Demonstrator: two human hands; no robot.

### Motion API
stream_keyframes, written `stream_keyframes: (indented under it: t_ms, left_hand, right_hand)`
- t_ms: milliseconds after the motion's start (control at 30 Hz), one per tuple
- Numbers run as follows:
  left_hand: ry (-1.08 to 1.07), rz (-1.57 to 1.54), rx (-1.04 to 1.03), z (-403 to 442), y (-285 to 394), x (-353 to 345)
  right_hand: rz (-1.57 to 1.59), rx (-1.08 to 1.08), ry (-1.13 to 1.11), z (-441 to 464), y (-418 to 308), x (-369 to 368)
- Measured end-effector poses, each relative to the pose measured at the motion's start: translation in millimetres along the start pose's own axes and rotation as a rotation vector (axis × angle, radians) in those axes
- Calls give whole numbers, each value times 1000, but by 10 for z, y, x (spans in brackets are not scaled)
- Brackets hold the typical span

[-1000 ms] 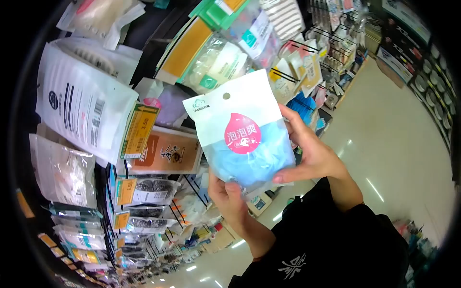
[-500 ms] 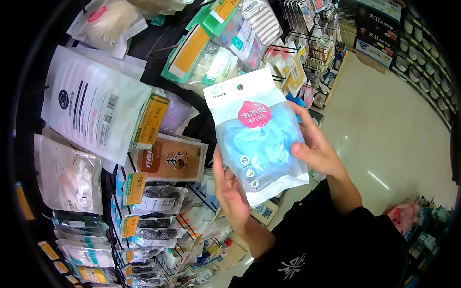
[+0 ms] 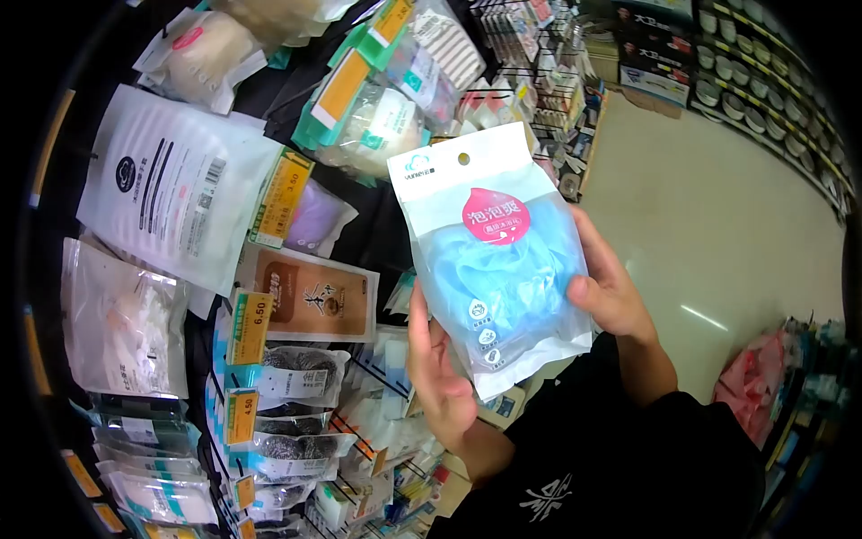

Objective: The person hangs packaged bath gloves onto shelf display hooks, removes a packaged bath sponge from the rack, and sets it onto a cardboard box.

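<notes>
A packaged blue bath puff (image 3: 512, 278) is held up in front of me, its white header with a punched hole at the top and a pink drop-shaped label below. The pack tilts slightly to the left. My right hand (image 3: 611, 292) grips its right edge, thumb on the front and fingers behind. Along the lower left edge, my left hand (image 3: 442, 382) supports it, with its fingertips partly hidden behind the pack.
To the left, a rack carries a large white striped pack (image 3: 175, 189), a brown pack (image 3: 310, 296), a purple puff (image 3: 314, 216) and dark scrubber packs (image 3: 301, 377) under orange price tags (image 3: 250, 328). Boxes (image 3: 655, 45) and shelved bowls (image 3: 759, 85) stand beyond the pale floor (image 3: 682, 225).
The bath puff pack and both hands sit slightly further right in view. The rack and the far shelves have shifted a little as my head turned. The two-handed hold is unchanged.
</notes>
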State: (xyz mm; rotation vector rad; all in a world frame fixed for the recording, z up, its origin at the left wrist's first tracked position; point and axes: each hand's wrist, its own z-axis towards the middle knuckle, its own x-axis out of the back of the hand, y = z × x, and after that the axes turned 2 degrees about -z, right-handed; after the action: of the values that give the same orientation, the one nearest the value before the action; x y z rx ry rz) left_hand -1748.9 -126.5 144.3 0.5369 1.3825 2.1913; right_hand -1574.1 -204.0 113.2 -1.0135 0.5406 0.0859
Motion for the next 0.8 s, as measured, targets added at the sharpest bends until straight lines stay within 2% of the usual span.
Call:
stream_keyframes:
  t_ms: [400, 533, 800]
  left_hand:
    - [-239, -35, 37, -447, -148, 230]
    - [-262, -34, 82, -599, -140, 383]
    - [-121, 96, 151, -740, -71, 705]
  right_hand:
    - [-42, 17, 256, -629, 104, -289]
    - [-109, -53, 228, -696, 228, -377]
    - [-90, -87, 68, -512, 476, -569]
